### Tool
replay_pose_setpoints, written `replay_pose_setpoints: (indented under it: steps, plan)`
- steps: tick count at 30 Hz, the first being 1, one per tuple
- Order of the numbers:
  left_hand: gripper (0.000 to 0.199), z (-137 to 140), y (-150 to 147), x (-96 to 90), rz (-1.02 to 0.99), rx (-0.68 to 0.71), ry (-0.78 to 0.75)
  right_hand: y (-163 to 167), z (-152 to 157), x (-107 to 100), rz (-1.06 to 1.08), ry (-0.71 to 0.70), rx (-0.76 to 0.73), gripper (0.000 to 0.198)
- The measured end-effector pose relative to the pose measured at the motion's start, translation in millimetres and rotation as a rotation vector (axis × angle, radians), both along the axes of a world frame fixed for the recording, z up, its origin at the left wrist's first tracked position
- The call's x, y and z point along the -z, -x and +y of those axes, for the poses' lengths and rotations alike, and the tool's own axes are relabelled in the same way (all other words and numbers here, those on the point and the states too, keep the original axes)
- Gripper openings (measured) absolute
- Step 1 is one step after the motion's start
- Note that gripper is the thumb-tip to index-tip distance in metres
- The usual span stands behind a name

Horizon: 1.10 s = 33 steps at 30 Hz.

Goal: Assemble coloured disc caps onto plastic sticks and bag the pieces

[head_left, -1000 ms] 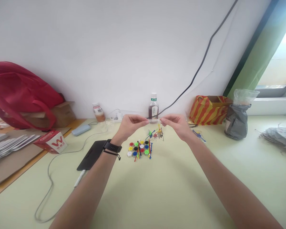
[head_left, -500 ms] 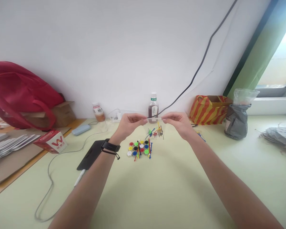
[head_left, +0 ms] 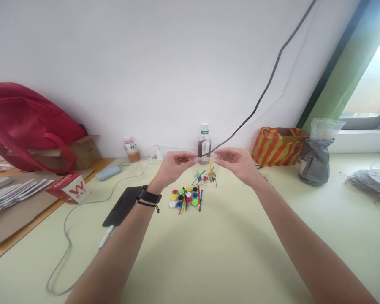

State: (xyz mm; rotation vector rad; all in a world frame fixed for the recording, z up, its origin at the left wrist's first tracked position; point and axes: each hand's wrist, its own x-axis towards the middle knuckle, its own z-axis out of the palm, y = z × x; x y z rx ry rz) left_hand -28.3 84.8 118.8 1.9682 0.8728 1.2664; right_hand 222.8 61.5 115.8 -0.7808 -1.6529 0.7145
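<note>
A clear plastic bag (head_left: 205,159) is stretched between my two hands above the table. My left hand (head_left: 178,167), wearing a black wristband, pinches the bag's left end, and my right hand (head_left: 237,164) pinches its right end. Below the bag's top edge, small coloured pieces (head_left: 205,175) show in green, blue, red and yellow; whether they hang inside it or lie behind it I cannot tell. Nearer to me, round coloured caps (head_left: 180,197) stand in rows on the table. Thin coloured sticks (head_left: 200,200) lie among and beside them.
Behind the hands a dark drink bottle (head_left: 204,143) stands by the wall. On the left are a black tablet (head_left: 124,207), a white pen (head_left: 106,237), a grey cable (head_left: 67,228) and a red-and-white box (head_left: 69,188). A striped bag (head_left: 276,147) and a grey bag (head_left: 315,162) stand right.
The fingers of both hands have shifted slightly on the bag's top edge, which now shows as a wider clear strip. The caps and sticks have stayed put.
</note>
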Motion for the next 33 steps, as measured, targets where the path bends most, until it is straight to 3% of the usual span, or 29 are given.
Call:
replay_pose_setpoints:
  steps: [3, 6, 12, 17, 23, 28, 33]
  plan:
    - [0.028, 0.4, -2.9, 0.9, 0.069, -0.029, -0.096, 1.5, 1.2, 0.5, -0.104, -0.079, 0.086, 0.034]
    - [0.028, 0.9, -4.5, 2.2, 0.034, -0.009, -0.089, 2.5, 1.8, 1.7, -0.179, -0.114, 0.117, 0.031]
    - [0.031, 0.6, 0.6, 0.0, -0.128, 0.036, 0.033, 3.5, 1.2, 1.6, -0.019, -0.014, -0.017, 0.029]
    - [0.029, -1.2, 1.9, -2.2, -0.158, 0.041, 0.077, 3.0, -2.9, -1.9, 0.074, 0.044, -0.002, 0.026]
    - [0.040, -3.9, -1.8, -3.7, -0.071, 0.035, 0.042, 2.0, -0.4, 2.4, 0.028, 0.056, -0.020, 0.036]
    - [0.031, 0.9, -4.6, 1.5, 0.016, -0.017, -0.053, 4.3, 4.4, 6.3, -0.088, 0.004, 0.073, 0.037]
    - [0.030, 2.7, -5.6, 2.8, -0.013, 0.026, -0.025, 6.3, 3.4, 5.2, -0.045, -0.015, 0.025, 0.037]
